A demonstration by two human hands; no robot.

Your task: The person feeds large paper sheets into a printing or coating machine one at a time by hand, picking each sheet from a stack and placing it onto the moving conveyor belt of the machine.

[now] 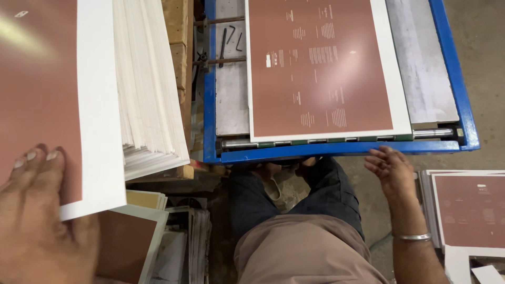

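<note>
1. Top sheet (47, 100): brown print with a white margin, lying on the paper stack at left; its upper and left parts are cut off by the frame.
2. Left hand (39, 210): fingers flat on the top sheet's near corner, thumb side hidden under the sheet; grip closed on that corner.
3. Stack (147, 105): white sheets, fanned edges showing, on a wooden base.
4. Right hand (390, 167): open, fingers spread loosely, just below the blue frame (336, 150) of the press table, holding nothing; whether it touches the frame is unclear. A metal bangle (414, 237) sits on the wrist.
5. Printed sheet (321, 68): brown, fine white print too small to make out, flat on the table bed, top edge cut off.
6. Finished pile (471, 210): similar brown sheets at right, partly out of view.
7. More sheets (131, 236) below the stack, dim and partly hidden.
</note>
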